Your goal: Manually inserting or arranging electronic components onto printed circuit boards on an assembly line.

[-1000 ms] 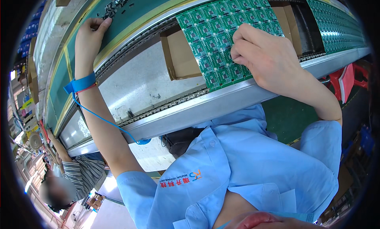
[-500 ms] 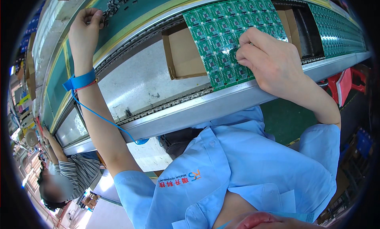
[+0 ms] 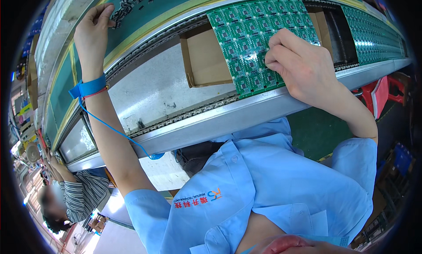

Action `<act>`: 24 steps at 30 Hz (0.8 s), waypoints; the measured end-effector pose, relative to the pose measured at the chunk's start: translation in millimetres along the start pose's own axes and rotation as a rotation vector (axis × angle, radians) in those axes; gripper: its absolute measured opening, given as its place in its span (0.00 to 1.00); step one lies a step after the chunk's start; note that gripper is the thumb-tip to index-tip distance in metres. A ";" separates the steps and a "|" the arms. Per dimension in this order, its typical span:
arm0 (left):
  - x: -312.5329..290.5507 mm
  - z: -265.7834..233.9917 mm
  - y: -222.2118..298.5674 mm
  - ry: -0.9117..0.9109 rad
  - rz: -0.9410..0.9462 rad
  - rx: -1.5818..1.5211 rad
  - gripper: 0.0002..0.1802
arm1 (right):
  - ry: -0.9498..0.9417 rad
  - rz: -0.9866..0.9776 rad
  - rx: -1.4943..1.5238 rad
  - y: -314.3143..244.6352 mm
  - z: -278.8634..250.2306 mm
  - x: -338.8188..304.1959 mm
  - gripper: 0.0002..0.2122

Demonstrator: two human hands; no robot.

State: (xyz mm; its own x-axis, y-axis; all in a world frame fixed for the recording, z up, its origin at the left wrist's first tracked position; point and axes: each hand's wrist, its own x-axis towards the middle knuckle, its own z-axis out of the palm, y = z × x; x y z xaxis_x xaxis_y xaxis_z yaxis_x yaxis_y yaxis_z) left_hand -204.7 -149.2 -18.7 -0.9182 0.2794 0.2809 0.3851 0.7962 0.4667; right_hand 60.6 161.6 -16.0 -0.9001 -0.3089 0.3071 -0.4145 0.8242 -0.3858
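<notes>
Two hands up on the line here, both mine. Nearest to me is my light blue work shirt [image 3: 263,183], filling the bottom of the view, and just past it the grey metal rail [image 3: 211,122] of the conveyor runs left to right.

My right hand [image 3: 299,65] rests on the green circuit board panel [image 3: 250,38], a big sheet split into lots of small identical boards. My fingers [image 3: 281,38] are curled in and pinched together right on the panel's surface near its right side; can't tell if there's a tiny part between them, it's too small to see. That panel lies tilted over an open brown cardboard box [image 3: 202,56] sitting in the conveyor channel. More green boards [image 3: 373,34] lie further right.

My left arm stretches far out to the left, with a blue wrist strap [image 3: 88,87] and its thin blue cord [image 3: 114,131] trailing back toward me. My left hand [image 3: 92,30] is at the far green mat [image 3: 162,12], thumb and forefinger pinched loosely next to a heap of small black components [image 3: 127,3].

Down at the near left, another person in a striped shirt [image 3: 83,197] is sitting.
</notes>
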 end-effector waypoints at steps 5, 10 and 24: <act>1.4 -0.4 -9.1 -0.045 -0.010 -0.241 0.14 | -0.007 0.005 0.010 0.1 -1.3 0.5 0.03; -0.7 -2.7 -5.2 -0.088 0.038 -0.254 0.14 | -0.068 -0.017 -0.028 3.0 -8.3 0.7 0.02; -92.8 -0.6 135.9 -0.363 0.207 -0.629 0.13 | -0.005 0.076 -0.005 87.9 20.7 143.4 0.09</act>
State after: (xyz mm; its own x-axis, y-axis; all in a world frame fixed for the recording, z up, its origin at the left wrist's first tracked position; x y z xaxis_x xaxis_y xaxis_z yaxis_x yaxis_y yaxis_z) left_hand -67.1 -67.2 19.1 -0.7526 0.6357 0.1717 0.4339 0.2825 0.8555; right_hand -107.7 179.9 -23.9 -0.9295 -0.2477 0.2733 -0.3446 0.8475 -0.4037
